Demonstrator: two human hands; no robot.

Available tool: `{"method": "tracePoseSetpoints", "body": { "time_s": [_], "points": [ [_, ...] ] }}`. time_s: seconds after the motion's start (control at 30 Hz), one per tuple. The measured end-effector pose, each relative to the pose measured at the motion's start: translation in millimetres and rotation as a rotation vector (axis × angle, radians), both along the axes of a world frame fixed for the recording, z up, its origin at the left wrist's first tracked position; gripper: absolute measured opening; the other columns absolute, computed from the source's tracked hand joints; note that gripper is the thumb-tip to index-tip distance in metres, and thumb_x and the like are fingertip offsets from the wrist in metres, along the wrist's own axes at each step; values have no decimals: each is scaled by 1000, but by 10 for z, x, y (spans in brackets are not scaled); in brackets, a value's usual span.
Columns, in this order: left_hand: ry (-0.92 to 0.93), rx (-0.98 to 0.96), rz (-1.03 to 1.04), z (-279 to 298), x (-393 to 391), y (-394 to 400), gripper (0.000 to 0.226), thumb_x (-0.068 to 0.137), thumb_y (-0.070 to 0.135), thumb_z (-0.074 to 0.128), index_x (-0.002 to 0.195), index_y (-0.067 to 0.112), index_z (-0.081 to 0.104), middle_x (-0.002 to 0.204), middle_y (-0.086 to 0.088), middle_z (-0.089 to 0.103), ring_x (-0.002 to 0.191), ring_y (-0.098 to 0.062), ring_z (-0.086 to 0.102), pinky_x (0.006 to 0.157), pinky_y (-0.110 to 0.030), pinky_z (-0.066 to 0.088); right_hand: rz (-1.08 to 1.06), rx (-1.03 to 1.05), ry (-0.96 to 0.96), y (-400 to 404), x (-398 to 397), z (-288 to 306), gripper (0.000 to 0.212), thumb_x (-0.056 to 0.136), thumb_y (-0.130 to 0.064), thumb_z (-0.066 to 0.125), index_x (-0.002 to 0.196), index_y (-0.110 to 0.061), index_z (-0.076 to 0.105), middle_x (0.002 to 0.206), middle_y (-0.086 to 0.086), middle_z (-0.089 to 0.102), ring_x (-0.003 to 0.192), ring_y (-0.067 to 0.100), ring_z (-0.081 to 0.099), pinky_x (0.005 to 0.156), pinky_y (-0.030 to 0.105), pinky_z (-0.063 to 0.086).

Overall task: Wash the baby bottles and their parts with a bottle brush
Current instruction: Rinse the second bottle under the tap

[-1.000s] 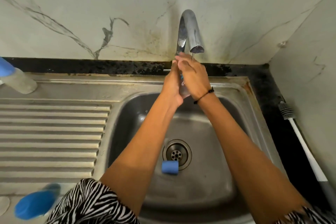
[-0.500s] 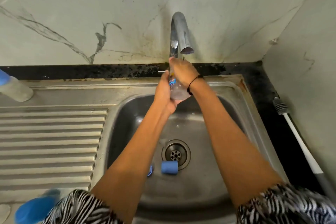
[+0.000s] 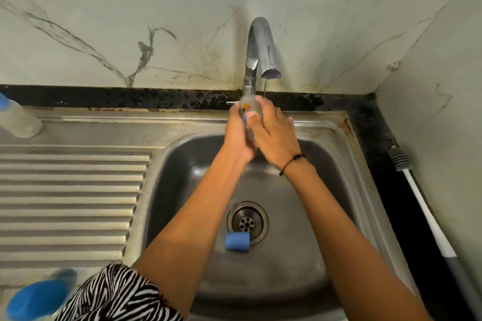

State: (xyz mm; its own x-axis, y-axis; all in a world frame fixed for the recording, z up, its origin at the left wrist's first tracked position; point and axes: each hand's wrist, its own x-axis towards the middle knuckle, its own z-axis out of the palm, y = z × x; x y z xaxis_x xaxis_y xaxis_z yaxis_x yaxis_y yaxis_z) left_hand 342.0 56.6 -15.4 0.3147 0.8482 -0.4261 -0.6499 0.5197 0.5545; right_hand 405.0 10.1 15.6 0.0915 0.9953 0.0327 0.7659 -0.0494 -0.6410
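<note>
Under the tap (image 3: pixel 260 49) I hold a clear baby bottle (image 3: pixel 249 109) upright between both hands, over the back of the sink basin (image 3: pixel 300 255). My left hand (image 3: pixel 238 135) wraps round its left side. My right hand (image 3: pixel 275 135) lies over its right side with fingers curved round it. A thin stream of water falls from the spout onto my right fingers. Most of the bottle is hidden by my hands. A blue cap (image 3: pixel 237 241) lies beside the drain (image 3: pixel 247 219). The bottle brush (image 3: pixel 427 216) lies on the black counter at the right.
A ribbed steel draining board (image 3: pixel 70 206) spreads to the left. A second bottle with a blue top (image 3: pixel 18 120) lies at its far left corner. A blurred blue object (image 3: pixel 39 297) sits at the bottom left. Marble walls close in behind and on the right.
My hands have turned round the bottle: the right hand has slid down and outward, showing more of the bottle's top. The small blue part seen near my left forearm is hidden now.
</note>
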Motion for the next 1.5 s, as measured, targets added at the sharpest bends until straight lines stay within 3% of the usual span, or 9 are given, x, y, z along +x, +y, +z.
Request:
{"method": "tracePoseSetpoints", "body": {
  "time_s": [0.2, 0.4, 0.47, 0.57, 0.77, 0.87, 1.03, 1.27, 1.5],
  "points": [
    [84, 20, -135, 174, -193, 50, 52, 98, 51, 34, 126, 12, 56, 108, -11, 68, 91, -21, 67, 74, -35, 59, -57, -30, 324, 451, -56, 231, 45, 92, -33, 49, 134, -16, 44, 130, 11, 52, 119, 27, 50, 105, 41, 36],
    [241, -40, -102, 291, -94, -34, 49, 98, 54, 33, 119, 18, 58, 101, -9, 67, 87, -21, 64, 73, -40, 54, 10, 70, -98, 311, -29, 109, 43, 98, -22, 41, 140, -17, 42, 143, 12, 41, 127, 29, 42, 97, 31, 37],
    [80, -51, -92, 295, -29, -80, 47, 96, 54, 40, 118, 18, 61, 93, -5, 69, 92, -18, 64, 84, -33, 52, -16, 78, 87, 263, -44, 105, 39, 100, -19, 36, 136, -14, 48, 146, 7, 40, 131, 24, 41, 102, 29, 33],
    [-87, -1, -41, 221, -40, -86, 43, 100, 46, 35, 99, 13, 63, 80, -3, 73, 75, -13, 71, 63, -23, 57, -43, 107, 540, 68, -111, 210, 39, 99, -9, 36, 136, -9, 48, 150, 5, 35, 141, 15, 26, 116, 26, 18],
    [17, 93, 32, 187, 31, -143, 41, 104, 26, 14, 111, 13, 52, 84, 7, 70, 88, -3, 62, 86, -16, 44, 23, 95, -113, -74, -173, 17, 57, 101, -28, 31, 151, -16, 7, 159, 1, -3, 145, 14, -6, 118, 32, -1],
    [97, 132, 17, 156, 50, -76, 40, 102, 35, 28, 119, 12, 56, 100, -5, 68, 98, -15, 62, 89, -27, 46, -131, 44, 282, 225, -70, 156, 53, 93, -38, 47, 138, -12, 38, 134, 8, 46, 116, 17, 45, 106, 35, 35],
    [176, 52, 15, 94, 17, -39, 39, 100, 42, 37, 99, 12, 62, 92, -10, 66, 95, -21, 62, 86, -36, 47, -195, -186, 706, 456, 51, 168, 34, 82, -42, 67, 61, -17, 58, 66, 2, 61, 63, 17, 58, 70, 32, 48],
    [215, -229, -160, 226, -39, -67, 50, 95, 53, 37, 110, 12, 60, 102, -14, 67, 88, -28, 63, 77, -41, 53, -157, 316, 740, 520, 119, -34, 19, 80, -26, 71, 85, -9, 62, 81, 5, 66, 79, 15, 62, 75, 28, 52],
    [106, -264, -436, 114, -239, -73, 51, 87, 53, 45, 83, 5, 60, 68, -12, 59, 48, -19, 57, 30, -13, 38, 374, 69, 1061, 378, 263, 41, 10, 73, 1, 64, 75, -4, 55, 69, 7, 66, 76, 27, 64, 76, 39, 54]
  ]
}}
